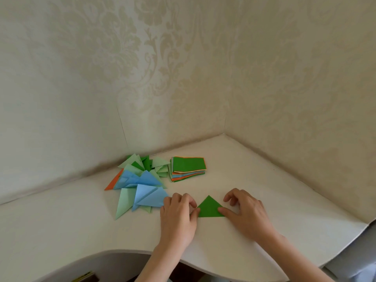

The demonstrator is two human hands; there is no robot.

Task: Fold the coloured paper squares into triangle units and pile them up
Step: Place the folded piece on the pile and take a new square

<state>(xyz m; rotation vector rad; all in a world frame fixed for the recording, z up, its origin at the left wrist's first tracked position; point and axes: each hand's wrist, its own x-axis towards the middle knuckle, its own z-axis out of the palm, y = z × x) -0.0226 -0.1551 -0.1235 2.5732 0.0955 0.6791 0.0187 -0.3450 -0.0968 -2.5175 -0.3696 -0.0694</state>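
Note:
A dark green paper folded into a triangle (209,208) lies flat on the white table (264,190), apex pointing away from me. My left hand (179,216) presses its left corner with the thumb, the fingers curled above it. My right hand (246,212) presses the right corner with the thumb, its fingers arched and lifted off the paper. A pile of folded triangle units (140,180) in light green, blue, dark green and orange lies to the left. A stack of unfolded coloured squares (188,168), green on top, sits behind the triangle.
The table fits into a corner, with patterned wallpaper walls (183,78) close behind and to the right. Its curved front edge (122,252) runs just below my wrists. Something yellow and dark (85,277) shows under the table at the bottom left.

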